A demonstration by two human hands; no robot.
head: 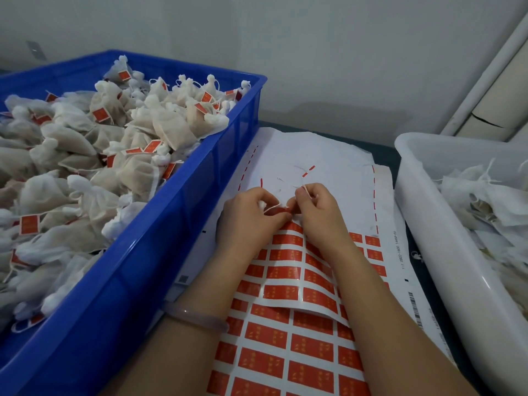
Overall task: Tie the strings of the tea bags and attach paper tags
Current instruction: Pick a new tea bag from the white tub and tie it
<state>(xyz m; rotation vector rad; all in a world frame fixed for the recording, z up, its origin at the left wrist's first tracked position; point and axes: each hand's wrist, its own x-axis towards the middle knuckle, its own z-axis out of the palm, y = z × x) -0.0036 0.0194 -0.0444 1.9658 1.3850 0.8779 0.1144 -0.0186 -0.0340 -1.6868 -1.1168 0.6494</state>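
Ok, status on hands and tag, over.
Left hand pinching red tag, right hand pinching string, over sticker sheet. Tagged bags in blue crate, untagged bags in white bin. Nothing blocking.

White mesh tea bags, necks tied and small red paper tags dangling from their strings, lie heaped at left. At far right sits a loose pile of untagged bags. Between the two, a sheet of red tags lies nearly flat, its far rows stripped to white backing. At that bare stretch's near edge, a thin white string meets a single red tag.
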